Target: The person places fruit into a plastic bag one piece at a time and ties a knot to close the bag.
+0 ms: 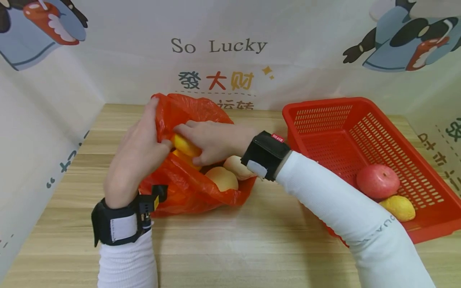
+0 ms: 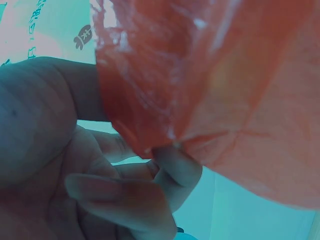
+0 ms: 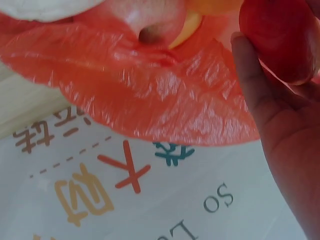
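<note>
A crumpled red plastic bag (image 1: 173, 192) lies on the table with its mouth spread open. My left hand (image 1: 133, 156) grips the bag's left edge; in the left wrist view the red film passes between its curled fingers (image 2: 177, 167). Inside the bag mouth, my right hand (image 1: 216, 140) has its fingers and thumb around a smooth oval fruit, yellow from above (image 1: 185, 146) and red in the right wrist view (image 3: 282, 37). Next to it sit a round cream-coloured item (image 1: 222, 179) and a paler one (image 1: 237, 166). A pink-red fruit (image 3: 137, 20) shows too.
A red slotted basket (image 1: 320, 138) stands on the right, holding a round red fruit (image 1: 378, 181) and a lemon (image 1: 399, 208). My right forearm crosses its near left side. Printed white sheets (image 1: 137, 60) close off the back and sides of the wooden table (image 1: 216, 248).
</note>
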Demonstrator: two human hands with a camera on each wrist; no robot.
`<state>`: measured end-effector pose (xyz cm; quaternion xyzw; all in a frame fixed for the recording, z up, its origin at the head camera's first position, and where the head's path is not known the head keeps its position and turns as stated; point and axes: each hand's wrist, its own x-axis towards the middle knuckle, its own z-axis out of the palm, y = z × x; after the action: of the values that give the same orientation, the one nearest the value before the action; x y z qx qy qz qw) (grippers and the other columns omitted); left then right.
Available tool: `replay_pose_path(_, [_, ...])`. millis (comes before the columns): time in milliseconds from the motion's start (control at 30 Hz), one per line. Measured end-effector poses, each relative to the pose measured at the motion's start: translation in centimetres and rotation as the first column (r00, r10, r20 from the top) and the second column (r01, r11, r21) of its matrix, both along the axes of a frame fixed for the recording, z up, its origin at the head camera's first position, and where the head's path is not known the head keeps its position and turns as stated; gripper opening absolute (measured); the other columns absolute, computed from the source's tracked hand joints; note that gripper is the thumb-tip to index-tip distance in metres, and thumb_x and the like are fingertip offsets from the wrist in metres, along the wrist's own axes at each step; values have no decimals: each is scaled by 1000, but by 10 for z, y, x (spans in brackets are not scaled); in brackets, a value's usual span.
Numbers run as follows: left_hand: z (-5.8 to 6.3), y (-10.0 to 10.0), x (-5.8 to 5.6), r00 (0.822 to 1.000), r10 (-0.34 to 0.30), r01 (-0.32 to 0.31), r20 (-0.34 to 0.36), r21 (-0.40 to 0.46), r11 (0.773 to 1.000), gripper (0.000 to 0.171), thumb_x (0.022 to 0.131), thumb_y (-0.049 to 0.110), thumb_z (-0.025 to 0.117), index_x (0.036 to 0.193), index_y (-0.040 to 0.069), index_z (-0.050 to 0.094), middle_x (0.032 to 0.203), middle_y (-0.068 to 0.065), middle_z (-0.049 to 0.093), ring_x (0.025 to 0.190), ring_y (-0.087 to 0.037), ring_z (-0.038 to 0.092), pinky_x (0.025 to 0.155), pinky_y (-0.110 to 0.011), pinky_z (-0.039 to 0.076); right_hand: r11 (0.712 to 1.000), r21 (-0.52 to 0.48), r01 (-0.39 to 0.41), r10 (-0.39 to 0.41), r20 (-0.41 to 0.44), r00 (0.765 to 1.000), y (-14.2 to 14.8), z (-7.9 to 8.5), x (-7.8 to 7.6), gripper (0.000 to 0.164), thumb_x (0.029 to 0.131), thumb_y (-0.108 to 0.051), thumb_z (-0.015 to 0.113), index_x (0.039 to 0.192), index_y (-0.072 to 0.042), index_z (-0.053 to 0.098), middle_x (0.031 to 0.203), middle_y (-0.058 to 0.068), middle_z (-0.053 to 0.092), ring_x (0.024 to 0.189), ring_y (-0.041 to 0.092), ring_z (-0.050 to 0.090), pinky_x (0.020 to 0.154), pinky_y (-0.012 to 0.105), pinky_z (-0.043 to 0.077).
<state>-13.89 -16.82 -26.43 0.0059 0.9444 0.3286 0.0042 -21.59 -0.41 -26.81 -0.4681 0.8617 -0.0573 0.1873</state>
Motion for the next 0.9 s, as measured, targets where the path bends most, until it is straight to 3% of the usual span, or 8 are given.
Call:
replay_pose_path(433, [-1,0,0,1000,7,-7,5,-12,1000,89,89,4,53,159,16,0,140,-25,48,99,-39,57,82,-56,57,997,45,62,-60,-36,998,-13,-15,-6,61,93,-30,65,142,-20,29,126,2,45,116,16,49,109,29,44])
replay_pose_path(600, [0,2,-1,1000,6,-6,12,-10,1000,89,90,5,53,160,17,-1,144,-25,45,101,-40,57,84,-58,57,993,79,83,-77,-74,994,-15,-21,-6,62,95,-29,62,147,-22,30,135,4,41,124,19,46,115,35,40])
replay_pose_path(900, [-1,3,-2,1000,5,-4,19,-11,1000,90,91,5,56,160,16,-2,148,-26,42,104,-42,56,87,-60,55,983,117,141,-129,-102,986,-17,-30,-6,77,98,-29,57,158,-21,9,158,9,26,139,25,38,121,41,32])
